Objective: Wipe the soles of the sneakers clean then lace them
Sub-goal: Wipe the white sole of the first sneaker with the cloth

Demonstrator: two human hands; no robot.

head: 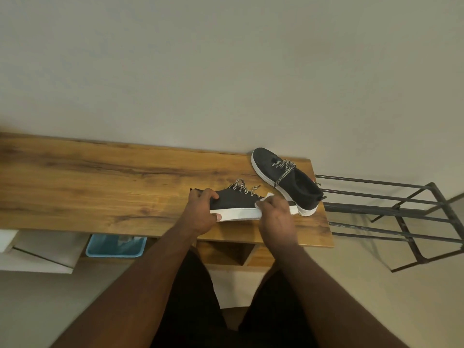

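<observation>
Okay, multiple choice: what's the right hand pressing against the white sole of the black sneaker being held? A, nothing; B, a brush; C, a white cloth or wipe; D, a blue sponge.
C: the right hand holds a white cloth or wipe against the white sole of the black sneaker, which the left hand grips on the wooden table.

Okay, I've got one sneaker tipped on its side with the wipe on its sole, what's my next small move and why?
Probably slide the white wipe along the near sneaker's white sole toward the left hand, which steadies that end; the right hand holds the wipe near the other end.
</observation>
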